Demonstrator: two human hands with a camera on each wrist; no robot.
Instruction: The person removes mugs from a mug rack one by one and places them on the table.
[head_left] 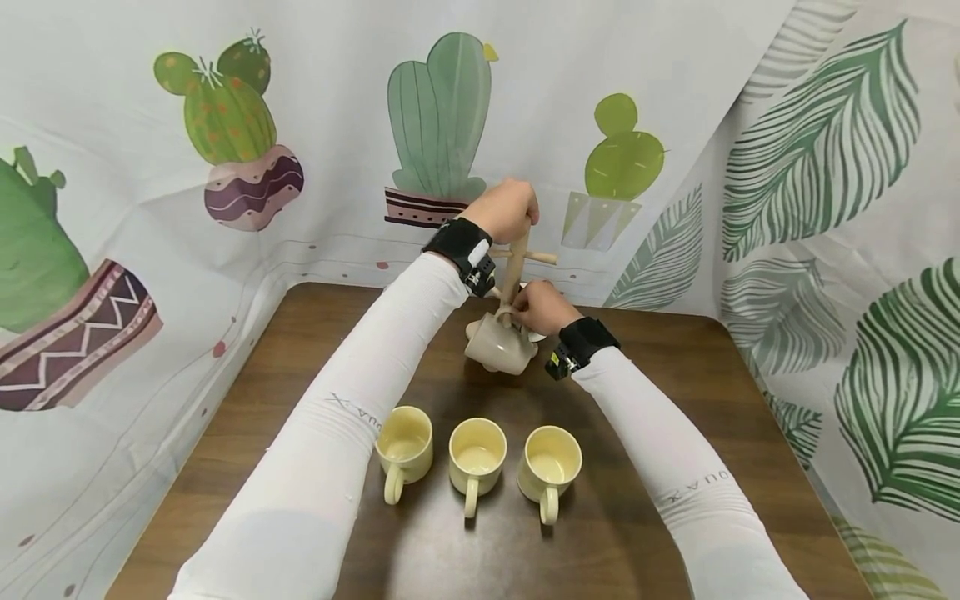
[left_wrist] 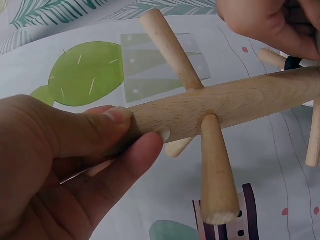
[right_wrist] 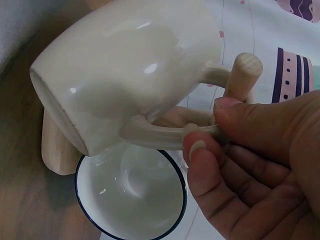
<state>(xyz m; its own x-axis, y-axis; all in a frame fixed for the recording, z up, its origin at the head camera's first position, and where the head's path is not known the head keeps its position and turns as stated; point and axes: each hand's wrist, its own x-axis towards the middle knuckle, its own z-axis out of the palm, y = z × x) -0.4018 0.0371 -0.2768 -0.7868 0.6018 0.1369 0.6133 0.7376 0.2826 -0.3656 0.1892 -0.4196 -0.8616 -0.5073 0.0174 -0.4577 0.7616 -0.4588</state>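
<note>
Taking the wooden mug stand (head_left: pixel 513 282) as our clock centre and working left to right in the head view, we record the left yellow mug (head_left: pixel 406 454) at 7 o'clock, partly behind a white sleeve (head_left: pixel 307 442), and the middle yellow mug (head_left: pixel 477 454) just past 6. Both stand upright on the brown table (head_left: pixel 630 517), handles pointing roughly to 6. We find the beige mug (head_left: pixel 501 346) at 6 o'clock, tilted, low against the stand. We note the left hand (head_left: pixel 504 210) at 12, thumb and finger clamped on the post's top end. We note the right hand (head_left: pixel 546 308) at 4, thumb and fingers pinching the beige mug's handle beside a peg end; the thumb hides part of the loop, so we cannot confirm how far the peg passes through. The two hands are apart. The right wrist view shows a dark-rimmed white mug (right_wrist: pixel 107 200) just beside the beige one. We place the right yellow mug (head_left: pixel 550 458) between 5 and 6, also upright.
</note>
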